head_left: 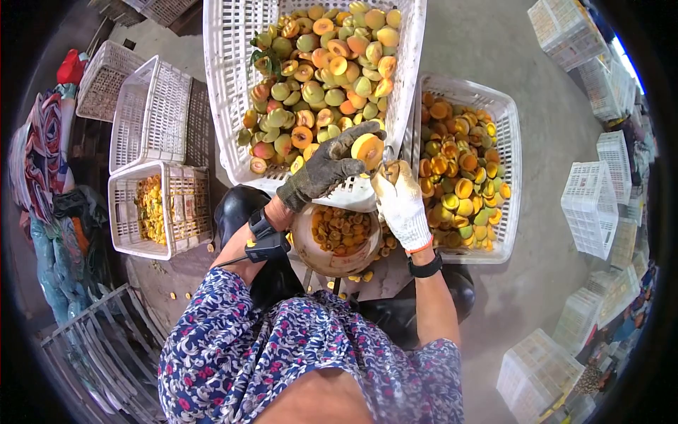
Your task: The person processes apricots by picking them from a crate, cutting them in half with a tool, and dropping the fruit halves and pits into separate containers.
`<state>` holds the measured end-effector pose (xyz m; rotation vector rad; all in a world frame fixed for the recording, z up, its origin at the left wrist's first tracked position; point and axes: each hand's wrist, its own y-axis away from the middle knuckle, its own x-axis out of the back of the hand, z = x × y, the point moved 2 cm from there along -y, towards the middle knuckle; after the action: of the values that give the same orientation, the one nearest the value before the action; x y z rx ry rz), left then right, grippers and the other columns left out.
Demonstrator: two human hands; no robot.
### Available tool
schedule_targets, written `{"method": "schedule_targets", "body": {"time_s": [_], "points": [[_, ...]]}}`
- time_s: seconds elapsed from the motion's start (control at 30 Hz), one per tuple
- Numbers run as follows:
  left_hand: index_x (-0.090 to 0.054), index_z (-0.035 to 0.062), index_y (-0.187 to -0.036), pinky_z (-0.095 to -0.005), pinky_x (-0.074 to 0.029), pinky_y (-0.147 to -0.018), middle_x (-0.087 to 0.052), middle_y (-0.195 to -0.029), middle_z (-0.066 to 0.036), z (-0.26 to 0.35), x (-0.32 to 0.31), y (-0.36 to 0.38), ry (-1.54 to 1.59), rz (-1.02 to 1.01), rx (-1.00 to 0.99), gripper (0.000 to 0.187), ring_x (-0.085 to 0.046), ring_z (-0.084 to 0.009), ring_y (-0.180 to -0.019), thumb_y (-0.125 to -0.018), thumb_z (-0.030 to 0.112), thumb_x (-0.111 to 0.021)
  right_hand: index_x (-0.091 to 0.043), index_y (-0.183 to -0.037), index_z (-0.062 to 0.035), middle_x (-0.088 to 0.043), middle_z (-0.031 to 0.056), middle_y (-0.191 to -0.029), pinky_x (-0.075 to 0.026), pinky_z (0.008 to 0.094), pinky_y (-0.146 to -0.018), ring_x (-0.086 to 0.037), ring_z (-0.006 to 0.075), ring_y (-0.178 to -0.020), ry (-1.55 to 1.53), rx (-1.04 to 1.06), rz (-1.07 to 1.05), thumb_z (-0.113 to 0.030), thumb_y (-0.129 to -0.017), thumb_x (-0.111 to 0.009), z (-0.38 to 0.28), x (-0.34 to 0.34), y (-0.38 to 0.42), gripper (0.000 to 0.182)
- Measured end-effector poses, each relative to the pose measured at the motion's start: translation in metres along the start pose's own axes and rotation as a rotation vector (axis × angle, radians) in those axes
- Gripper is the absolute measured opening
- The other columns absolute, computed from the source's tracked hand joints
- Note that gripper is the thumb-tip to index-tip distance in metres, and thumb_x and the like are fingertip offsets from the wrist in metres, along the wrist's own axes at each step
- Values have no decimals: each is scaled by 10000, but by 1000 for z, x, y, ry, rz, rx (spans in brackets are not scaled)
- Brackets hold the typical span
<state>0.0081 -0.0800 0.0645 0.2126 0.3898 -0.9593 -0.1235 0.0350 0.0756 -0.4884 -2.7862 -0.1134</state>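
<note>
My left hand [325, 168], in a dark glove, holds a halved yellow fruit [367, 150] with its cut face up, above the near edge of a large white crate [215, 92] of halved fruit. Close to the fruit's right side, my right hand [397, 198], in a white glove, is closed round a small metal tool [386, 155], mostly hidden by the fingers. Below both hands sits a round bowl [304, 244] with small orange-brown pieces inside. To the right, a second white crate [513, 169] holds more orange and yellow halves.
On the left, a white basket [116, 212] holds yellow scraps, with other white baskets [131, 134] behind it. A metal rack [106, 346] stands at lower left. White crates [590, 205] line the right side. Fruit bits lie on the floor near the bowl.
</note>
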Motion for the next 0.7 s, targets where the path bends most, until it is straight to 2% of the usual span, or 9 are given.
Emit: {"method": "schedule_targets", "body": {"time_s": [0.17,0.23,0.37,0.4,0.5,0.53,0.57,0.63,0.7], "points": [[-347,22,-1440,-327,-335,-1087,-477,-1376,-79,-6,0,-1,-25,1,4,850,-439,-179,-1270,-771,320,-780,-481,-1053,28,-614,182,-813,-474,445,-614,-611,399,-744,146,163,-20,-103,-866,-618,-4,-4,4,266],[-345,10,-1435,-332,-325,-1087,-472,-1371,-87,-7,-4,0,-98,-3,-45,804,-431,-190,-1272,-828,388,-712,-511,-1053,11,-570,179,-816,-460,410,-664,-579,361,-748,132,61,-10,-179,-884,-612,5,-9,5,274],[-369,1,-1407,-332,-336,-1068,-474,-1348,-98,-29,-6,-1,-108,36,-136,721,-439,-193,-1250,-909,480,-575,-512,-1051,24,-573,179,-843,-461,418,-675,-571,368,-757,34,-113,-11,-169,-890,-582,9,-21,8,261],[-373,13,-1394,-338,-355,-1065,-471,-1344,-106,-35,-6,-1,-89,61,-185,669,-456,-194,-1239,-938,479,-522,-506,-1075,36,-564,194,-881,-457,433,-697,-563,370,-787,365,354,38,-144,-899,-559,22,-23,14,257],[-438,7,-1315,-325,-363,-1034,-506,-1251,-92,-37,-11,0,-86,156,-189,620,-480,-169,-1160,-968,521,-427,-528,-1045,35,-547,217,-927,-454,450,-710,-561,371,-805,681,488,-10,-96,-878,-552,31,-33,18,214],[-442,9,-1309,-322,-372,-1026,-511,-1237,-88,-38,-11,0,-75,167,-177,604,-485,-164,-1147,-972,510,-428,-557,-961,26,-535,241,-966,-465,445,-687,-572,371,-797,446,322,-19,-61,-832,-571,27,-34,15,156],[-445,11,-1303,-320,-380,-1018,-516,-1223,-83,-38,-10,0,-64,177,-163,588,-491,-159,-1134,-976,500,-428,-557,-961,26,-535,241,-966,-465,445,-687,-572,371,-797,444,319,-19,-61,-832,-571,29,-34,14,156],[-446,14,-1304,-311,-396,-1000,-519,-1219,-79,-37,-10,2,-46,187,-157,573,-500,-152,-1119,-980,486,-430,-553,-949,29,-540,243,-954,-473,448,-671,-580,374,-795,723,582,-14,-55,-816,-583,29,-34,14,160],[-450,10,-1290,-311,-398,-1004,-530,-1198,-83,-30,-10,1,-134,175,-181,565,-503,-155,-1130,-983,483,-428,-525,-996,49,-558,222,-915,-484,447,-651,-583,377,-757,754,627,-29,-50,-839,-574,27,-31,10,193]]}}
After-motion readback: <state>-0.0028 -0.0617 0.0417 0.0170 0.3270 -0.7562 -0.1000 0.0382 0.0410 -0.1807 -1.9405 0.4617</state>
